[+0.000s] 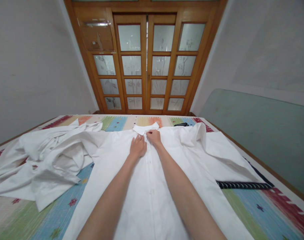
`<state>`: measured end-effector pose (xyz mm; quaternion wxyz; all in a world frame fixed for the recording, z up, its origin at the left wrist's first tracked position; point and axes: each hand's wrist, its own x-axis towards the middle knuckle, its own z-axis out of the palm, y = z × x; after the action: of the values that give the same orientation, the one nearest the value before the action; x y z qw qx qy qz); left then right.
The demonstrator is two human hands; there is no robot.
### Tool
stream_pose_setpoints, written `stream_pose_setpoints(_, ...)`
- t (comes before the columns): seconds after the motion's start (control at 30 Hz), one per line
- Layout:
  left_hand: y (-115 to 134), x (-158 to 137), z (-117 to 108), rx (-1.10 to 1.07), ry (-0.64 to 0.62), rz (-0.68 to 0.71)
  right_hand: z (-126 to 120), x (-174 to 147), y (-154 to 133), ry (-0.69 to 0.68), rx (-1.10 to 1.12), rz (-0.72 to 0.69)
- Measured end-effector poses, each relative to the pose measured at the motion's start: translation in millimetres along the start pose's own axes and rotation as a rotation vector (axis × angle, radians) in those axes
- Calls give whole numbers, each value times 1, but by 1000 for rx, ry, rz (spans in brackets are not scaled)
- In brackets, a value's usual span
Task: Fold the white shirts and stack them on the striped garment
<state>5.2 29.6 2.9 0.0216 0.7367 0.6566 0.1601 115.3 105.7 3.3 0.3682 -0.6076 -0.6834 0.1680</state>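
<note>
A white shirt [132, 206] lies front up and spread out, its collar [145, 128] at the far end and its buttoned front strip running towards me. My left hand [138, 146] rests on the shirt just below the collar, fingers stretched out over the cloth. Beside it, my right hand [154, 136] is closed, thumb and fingers pinching the shirt front at the base of the collar. The pinched spot is small, and I cannot make out a button there. The shirt's right-hand sleeve spreads out and ends in a black striped cuff [241, 185].
Another white garment [54, 156] lies crumpled on the left, against the shirt. Underneath is a colourful striped cloth [67, 203]. A small black item [181, 124] sits beyond the shoulder. Walls flank both sides, a pale green panel [254, 133] leans right, and wooden glazed doors [144, 60] stand behind.
</note>
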Motion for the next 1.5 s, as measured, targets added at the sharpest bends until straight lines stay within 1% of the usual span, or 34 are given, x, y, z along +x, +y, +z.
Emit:
stream_pose_setpoints(0.07, 0, 9, 0, 23, 5, 10, 2, 0, 2, 24, 30, -3)
stream_pose_setpoints(0.27, -3, 30, 0, 52, 75, 33, 4, 2, 6, 87, 123, -22)
stream_pose_setpoints(0.47, -6, 47, 3, 22, 157, -3, 6, 3, 6, 138, 169, -10)
stream_pose_setpoints(0.57, -9, 56, 7, -36, 197, -12, 9, 4, 7, 138, 189, -17)
stream_pose_setpoints(0.7, -14, 66, 12, -150, 214, 31, 12, 6, 10, 142, 215, -27)
stream_pose_setpoints(0.8, -18, 72, 16, -240, 249, 37, 13, 7, 10, 148, 230, -33)
stream_pose_setpoints(1.0, -24, 80, 25, -329, 281, 29, 13, 7, 10, 142, 230, -38)
stream_pose_setpoints(1.2, -23, 80, 21, -449, 303, 47, 11, 6, 7, 134, 233, -25)
stream_pose_setpoints(1.27, -21, 79, 18, -526, 308, 29, 11, 6, 7, 126, 225, -17)
stream_pose_setpoints(1.37, -19, 78, 14, -634, 298, -43, 11, 5, 6, 123, 224, -12)
stream_pose_setpoints(1.5, -19, 79, 13, -699, 278, -120, 12, 6, 7, 126, 227, -15)
